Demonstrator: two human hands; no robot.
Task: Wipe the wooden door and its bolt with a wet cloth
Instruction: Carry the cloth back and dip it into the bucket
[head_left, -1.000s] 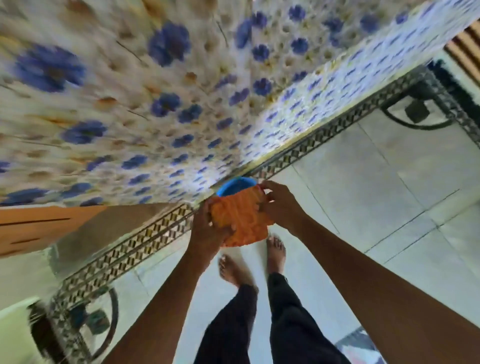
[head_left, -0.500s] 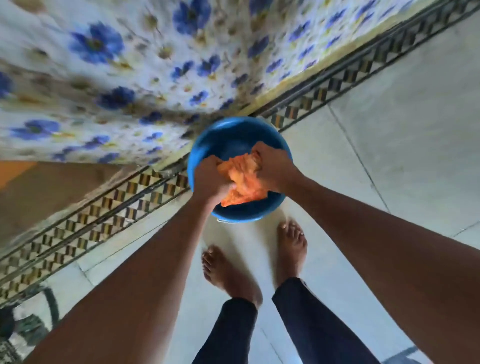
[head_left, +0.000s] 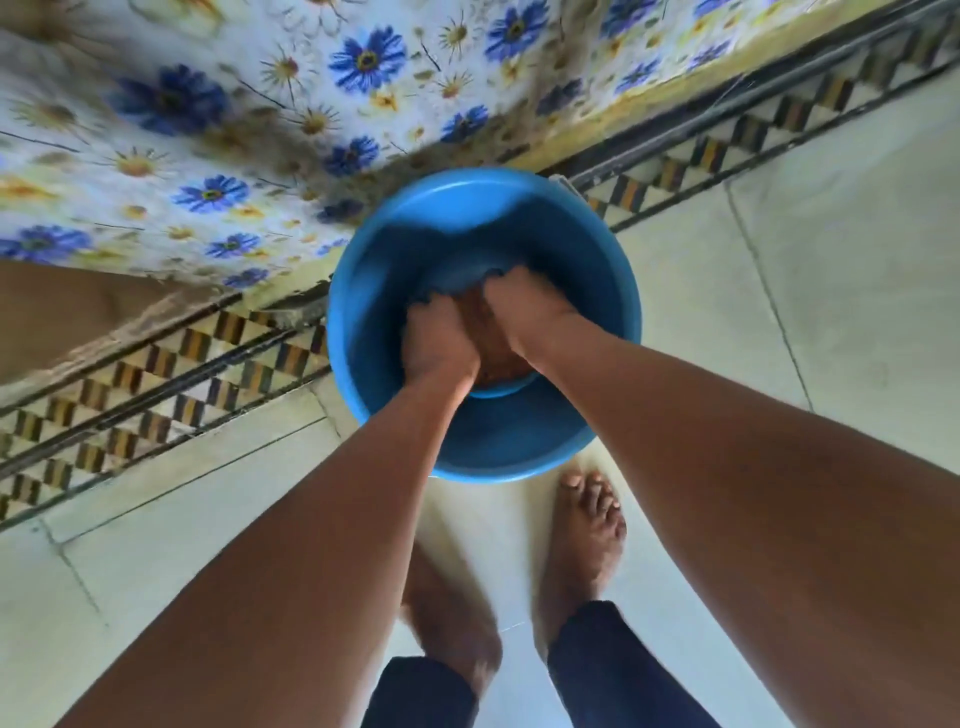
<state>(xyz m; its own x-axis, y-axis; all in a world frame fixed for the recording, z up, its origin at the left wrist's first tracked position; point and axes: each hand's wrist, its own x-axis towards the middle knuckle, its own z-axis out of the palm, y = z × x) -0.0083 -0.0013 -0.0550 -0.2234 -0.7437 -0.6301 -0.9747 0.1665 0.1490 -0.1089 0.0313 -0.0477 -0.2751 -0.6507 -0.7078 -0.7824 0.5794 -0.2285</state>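
Note:
A round blue basin (head_left: 618, 291) stands on the pale floor against the wall. Both my hands are pushed down inside it. My left hand (head_left: 439, 340) and my right hand (head_left: 527, 309) sit side by side, closed on the orange cloth (head_left: 480, 338), which shows only as a dull strip between and under them. The cloth looks sunk in water at the basin's bottom. The wooden door and its bolt are not clearly in view.
A wall covered in blue-and-yellow flower print (head_left: 249, 130) rises behind the basin. A patterned tile border (head_left: 171, 384) runs along its foot. My bare feet (head_left: 587, 540) stand on the pale floor tiles (head_left: 810, 260) just before the basin. A brown surface (head_left: 57, 306) shows at left.
The camera dropped closer to the basin. My hands went from holding the orange cloth above the basin to pressing it down inside, so most of it is now hidden.

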